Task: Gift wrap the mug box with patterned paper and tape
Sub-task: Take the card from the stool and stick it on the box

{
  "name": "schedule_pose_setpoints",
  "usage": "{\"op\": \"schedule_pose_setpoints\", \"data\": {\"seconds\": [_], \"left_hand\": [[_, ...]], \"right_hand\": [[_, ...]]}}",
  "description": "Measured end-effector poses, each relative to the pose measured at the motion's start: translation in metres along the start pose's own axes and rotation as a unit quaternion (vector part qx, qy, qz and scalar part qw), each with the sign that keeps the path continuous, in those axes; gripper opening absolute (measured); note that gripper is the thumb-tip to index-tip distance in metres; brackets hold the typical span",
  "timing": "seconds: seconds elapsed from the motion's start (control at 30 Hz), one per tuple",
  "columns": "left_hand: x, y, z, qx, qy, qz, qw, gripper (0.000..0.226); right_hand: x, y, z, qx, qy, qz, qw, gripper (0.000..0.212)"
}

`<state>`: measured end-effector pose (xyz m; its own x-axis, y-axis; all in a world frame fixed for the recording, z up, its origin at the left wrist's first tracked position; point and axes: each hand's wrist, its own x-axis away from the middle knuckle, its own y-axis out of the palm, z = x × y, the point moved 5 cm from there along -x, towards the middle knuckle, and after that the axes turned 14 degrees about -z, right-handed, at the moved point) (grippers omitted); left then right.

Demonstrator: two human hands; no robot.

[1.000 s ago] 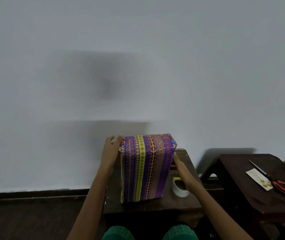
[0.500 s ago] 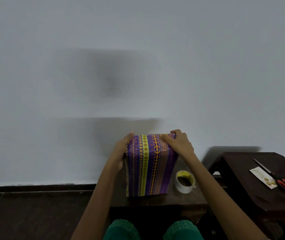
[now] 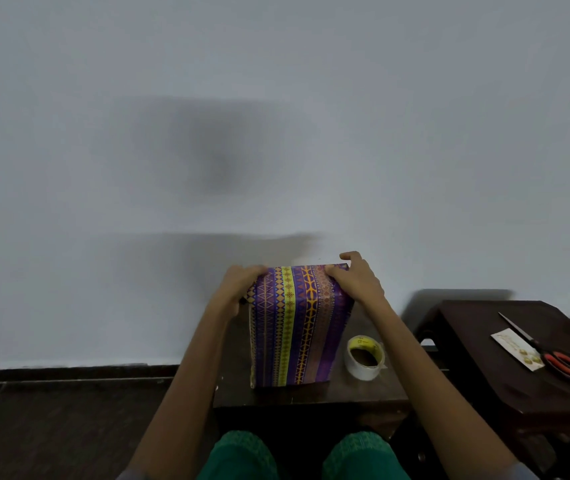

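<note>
The mug box [image 3: 297,323] stands upright on a small dark wooden stool [image 3: 373,393], covered in purple, yellow and orange patterned paper. My left hand [image 3: 238,285] grips its top left corner, fingers curled over the upper edge. My right hand [image 3: 356,278] grips the top right corner, thumb on the near face and fingers over the far edge. A roll of clear tape [image 3: 365,356] with a yellow core lies on the stool just right of the box.
A second dark wooden table [image 3: 505,375] stands to the right with red-handled scissors [image 3: 550,351] and a small white card [image 3: 515,349] on it. A plain white wall rises close behind. Dark floor lies to the left; my green-clad knees [image 3: 297,455] are below the stool.
My right hand rose from the box's lower right side to its top right corner. My left hand shifted onto the top left corner. The box now stands straighter.
</note>
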<state>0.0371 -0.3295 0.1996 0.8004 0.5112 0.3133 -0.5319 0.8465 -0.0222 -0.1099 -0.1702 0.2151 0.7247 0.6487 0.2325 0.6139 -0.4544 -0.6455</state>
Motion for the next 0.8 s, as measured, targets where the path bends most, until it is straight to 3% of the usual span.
{"op": "schedule_pose_setpoints", "data": {"seconds": [0.1, 0.17, 0.27, 0.43, 0.67, 0.73, 0.8], "left_hand": [[-0.005, 0.004, 0.019, -0.132, -0.014, 0.022, 0.991, 0.094], [-0.006, 0.015, 0.025, -0.302, -0.033, 0.037, 0.952, 0.1], [-0.004, 0.022, 0.024, -0.371, -0.028, 0.093, 0.924, 0.088], [-0.004, 0.012, 0.016, -0.338, 0.001, 0.153, 0.929, 0.075], [-0.017, 0.009, 0.009, -0.291, 0.03, 0.147, 0.945, 0.062], [-0.021, -0.002, 0.001, -0.152, 0.071, 0.108, 0.98, 0.06], [-0.016, -0.014, -0.02, 0.026, 0.129, 0.041, 0.99, 0.063]], "right_hand": [[0.001, -0.004, -0.009, 0.049, 0.016, -0.012, 0.999, 0.066], [0.004, -0.002, -0.017, 0.095, 0.025, -0.005, 0.995, 0.076], [0.008, 0.002, -0.023, 0.135, 0.035, 0.028, 0.99, 0.084], [0.006, 0.007, -0.024, 0.129, 0.029, 0.027, 0.991, 0.076], [0.002, 0.002, -0.011, 0.072, 0.016, 0.019, 0.997, 0.056], [-0.001, -0.003, -0.003, 0.022, 0.016, 0.018, 0.999, 0.054], [-0.003, -0.002, 0.01, -0.116, 0.016, -0.003, 0.993, 0.055]]}}
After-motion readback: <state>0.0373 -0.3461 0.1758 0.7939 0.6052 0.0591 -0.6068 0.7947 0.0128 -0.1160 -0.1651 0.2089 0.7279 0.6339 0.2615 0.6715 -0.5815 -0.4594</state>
